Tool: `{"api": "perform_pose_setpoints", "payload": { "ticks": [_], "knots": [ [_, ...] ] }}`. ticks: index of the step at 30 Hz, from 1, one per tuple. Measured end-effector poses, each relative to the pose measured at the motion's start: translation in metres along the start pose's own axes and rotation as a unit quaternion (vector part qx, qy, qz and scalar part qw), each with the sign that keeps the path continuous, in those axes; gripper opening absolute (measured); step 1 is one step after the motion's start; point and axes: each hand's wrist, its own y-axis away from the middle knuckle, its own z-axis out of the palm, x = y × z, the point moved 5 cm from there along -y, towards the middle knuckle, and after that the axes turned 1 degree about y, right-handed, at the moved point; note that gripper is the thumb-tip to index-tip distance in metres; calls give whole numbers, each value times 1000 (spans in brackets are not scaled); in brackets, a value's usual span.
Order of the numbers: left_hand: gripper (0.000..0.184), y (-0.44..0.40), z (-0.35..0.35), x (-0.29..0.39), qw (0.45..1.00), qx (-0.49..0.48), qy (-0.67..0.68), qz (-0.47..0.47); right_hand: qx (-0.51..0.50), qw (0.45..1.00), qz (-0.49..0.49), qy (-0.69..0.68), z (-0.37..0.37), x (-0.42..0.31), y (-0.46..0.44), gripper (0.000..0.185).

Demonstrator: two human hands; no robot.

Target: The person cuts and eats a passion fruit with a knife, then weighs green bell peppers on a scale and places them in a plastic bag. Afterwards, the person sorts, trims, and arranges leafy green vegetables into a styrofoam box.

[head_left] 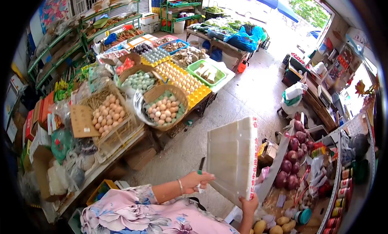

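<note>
A large white foam board [232,159], with red printing along its right edge, stands tilted in front of me. My right hand [248,203] grips its lower right corner, thumb on the near face. My left hand [195,182], with a bangle at the wrist, is by the board's lower left side. Its fingers are closed around a slim tool [201,165] with a dark upper end and a green part lower down; its exact kind is unclear. A small white bit [200,188] shows below the fingers. Whether the left fingertips touch the board, I cannot tell.
Left stands a table with a basket of eggs [165,108], a straw-lined crate [117,133] and yellow egg trays [182,78]. Red onions [289,165] and potatoes [279,226] lie in bins at right. Further back is a vegetable table [226,29]. Tiled floor [250,96] runs between.
</note>
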Motion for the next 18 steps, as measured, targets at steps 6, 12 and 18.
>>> {"api": "perform_pose_setpoints", "payload": {
  "ticks": [6,12,18],
  "knots": [
    [17,-119,82,82,993,-35,-107,-28,66,997,27,30,-11,-1,-109,31],
    [17,-248,141,151,996,5,-90,-15,74,996,30,41,-20,1,-280,33],
    [15,-338,180,255,988,97,-69,96,19,994,-28,107,-13,-94,-467,32]
  ]
}}
